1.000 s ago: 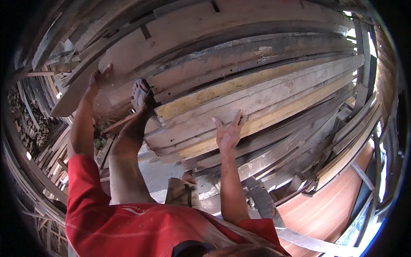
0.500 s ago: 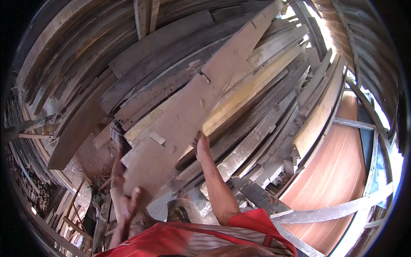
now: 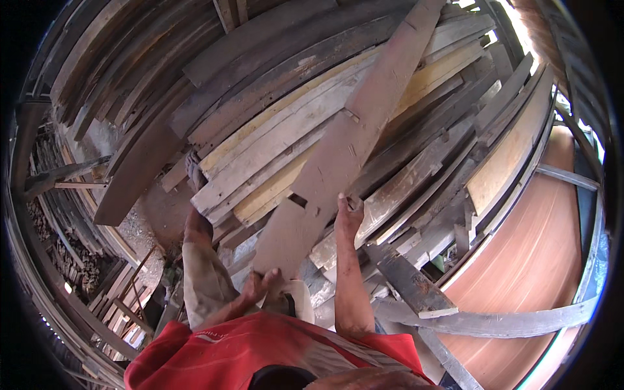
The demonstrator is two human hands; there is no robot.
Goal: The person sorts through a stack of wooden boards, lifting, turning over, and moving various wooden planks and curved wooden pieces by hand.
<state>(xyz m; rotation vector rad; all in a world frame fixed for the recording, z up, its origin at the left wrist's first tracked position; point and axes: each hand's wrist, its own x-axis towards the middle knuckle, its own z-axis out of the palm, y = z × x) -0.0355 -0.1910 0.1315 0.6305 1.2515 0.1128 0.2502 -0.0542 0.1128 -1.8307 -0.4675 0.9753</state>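
i have the long brown board slanting from just below the centre of the frame up to the upper right, across the pale planks. a second ago it lay across the top of the picture, and half a second ago it was a blur in mid-swing with its near end further left; now its edges look crisper and that end sits closer to the middle of the frame.

my left hand is clamped on the board's lower end, at lower centre. a second ago it was at the upper left, and half a second ago lower and further left than now. my right hand is beside the board's right edge, near the centre, fingers bent; i cannot tell from here whether they grip the wood. a second ago that hand was spread over the pale planks.

the rectangular notch in the board shows dark, where it showed pale half a second ago. my view has shifted too: the foot by the planks' left ends appears higher in the frame than half a second ago, and the red-brown panel at lower right has slid a little further right.
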